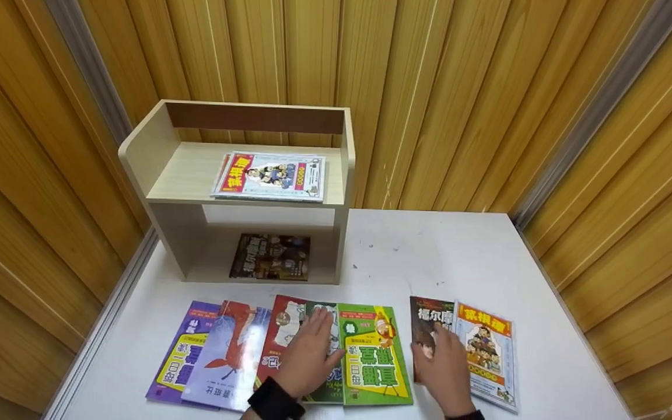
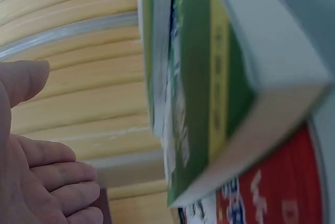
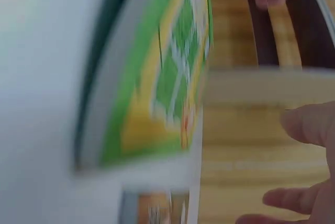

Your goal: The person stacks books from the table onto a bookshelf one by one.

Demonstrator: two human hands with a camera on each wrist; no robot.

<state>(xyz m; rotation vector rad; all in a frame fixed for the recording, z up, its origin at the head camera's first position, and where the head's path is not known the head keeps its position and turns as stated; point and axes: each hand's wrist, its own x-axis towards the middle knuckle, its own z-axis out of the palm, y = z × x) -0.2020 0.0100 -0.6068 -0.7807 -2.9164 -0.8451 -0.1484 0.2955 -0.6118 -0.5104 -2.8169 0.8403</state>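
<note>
My left hand (image 1: 310,356), a black band at its wrist, is over a red book (image 1: 272,350) and a dark green book (image 1: 324,394), palm down. In the left wrist view its fingers (image 2: 63,177) extend loosely with nothing between them and the thumb. Beside it lies a green-and-yellow book (image 1: 374,356). My right hand (image 1: 444,373) hovers over a dark-covered book (image 1: 429,318), hiding its lower part, with thumb and fingers spread apart. A comic book with an orange title band (image 1: 487,350) lies right of that hand.
Left of the hands, a purple book (image 1: 167,373) lies partly under a lilac book (image 1: 234,356). Behind stands a two-tier wooden shelf (image 1: 345,175). Comic books (image 1: 272,175) lie on its upper tier, a dark book (image 1: 272,256) on its lower. Wood-patterned walls (image 1: 429,87) enclose the white table (image 1: 429,251).
</note>
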